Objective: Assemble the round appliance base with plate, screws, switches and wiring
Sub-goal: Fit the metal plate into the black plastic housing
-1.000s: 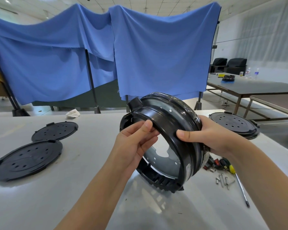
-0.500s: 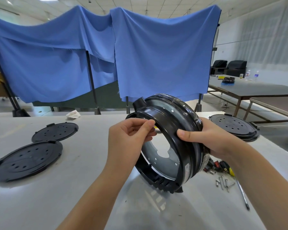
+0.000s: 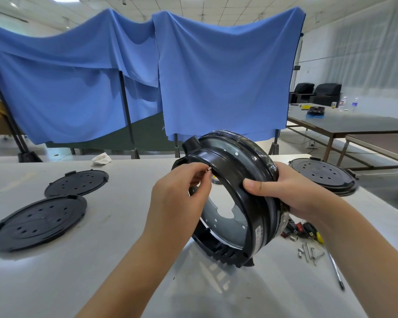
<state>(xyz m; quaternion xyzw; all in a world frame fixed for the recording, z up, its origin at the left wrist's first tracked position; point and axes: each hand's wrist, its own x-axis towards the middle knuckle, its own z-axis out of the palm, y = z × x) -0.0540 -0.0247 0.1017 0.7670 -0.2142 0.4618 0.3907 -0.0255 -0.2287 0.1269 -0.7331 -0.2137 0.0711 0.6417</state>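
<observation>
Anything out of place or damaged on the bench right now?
Nothing looks damaged. The round base is tilted on edge only because the right hand holds it. A crumpled white scrap lies at the table's far edge.

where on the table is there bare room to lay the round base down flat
Bare tabletop lies between the two black perforated discs on the left and the round base. To the right it is crowded: screws, screwdriver, rocker switches and a stack of discs.
</observation>
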